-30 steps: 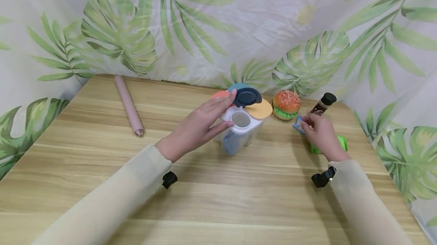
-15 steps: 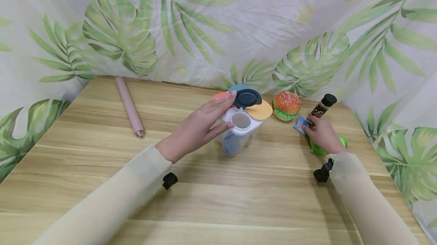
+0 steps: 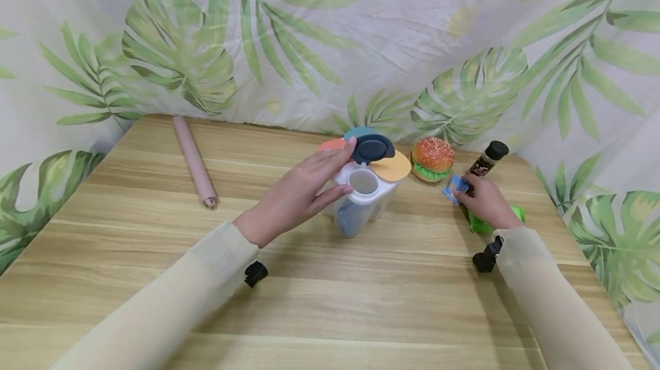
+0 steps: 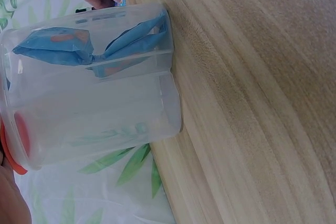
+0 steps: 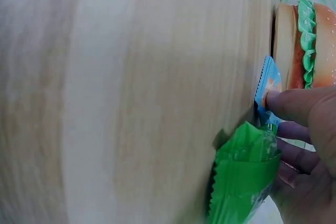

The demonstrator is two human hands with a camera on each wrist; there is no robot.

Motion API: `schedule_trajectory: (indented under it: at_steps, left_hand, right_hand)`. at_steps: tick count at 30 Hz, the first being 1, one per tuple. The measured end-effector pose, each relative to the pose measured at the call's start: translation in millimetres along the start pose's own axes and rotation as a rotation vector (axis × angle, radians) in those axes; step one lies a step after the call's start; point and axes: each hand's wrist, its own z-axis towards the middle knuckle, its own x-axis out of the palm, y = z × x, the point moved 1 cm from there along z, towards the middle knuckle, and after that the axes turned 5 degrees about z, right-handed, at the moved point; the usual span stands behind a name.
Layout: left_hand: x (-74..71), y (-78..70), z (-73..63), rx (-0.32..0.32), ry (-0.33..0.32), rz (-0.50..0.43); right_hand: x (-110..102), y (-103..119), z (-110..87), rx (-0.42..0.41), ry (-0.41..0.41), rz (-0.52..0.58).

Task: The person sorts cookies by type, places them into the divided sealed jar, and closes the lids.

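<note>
My left hand point(image 3: 304, 192) has its fingers straight, fingertips at the raised dark lid point(image 3: 372, 148) and thumb by the white top of a clear storage container point(image 3: 380, 189). Below that lid the round opening point(image 3: 363, 181) is uncovered. Through the clear wall in the left wrist view, blue wrapped packets point(image 4: 55, 45) show inside one compartment. To the right, my right hand point(image 3: 487, 201) pinches a small blue snack packet point(image 3: 454, 188) between thumb and fingers, low over the table. A green packet point(image 5: 244, 174) lies close beneath that hand, partly hidden by it in the head view.
A toy hamburger point(image 3: 433, 159) stands just right of the container. Behind my right hand is a black-capped bottle point(image 3: 490, 158). A pink roll point(image 3: 195, 161) lies at the back left of the wooden table point(image 3: 330, 307). A leaf-print cloth point(image 3: 309, 32) hangs behind.
The right hand has shifted and turned slightly, so more of the blue snack packet's face shows. The left hand and container have stayed in place.
</note>
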Motion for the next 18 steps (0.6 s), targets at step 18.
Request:
schedule_trajectory:
  at_steps: [18]
  left_hand:
    - [-0.1, 0.1, -1.2, 0.009, -0.017, -0.004]
  right_hand:
    - [0.7, 4.3, -11.8, -0.091, -0.147, 0.084]
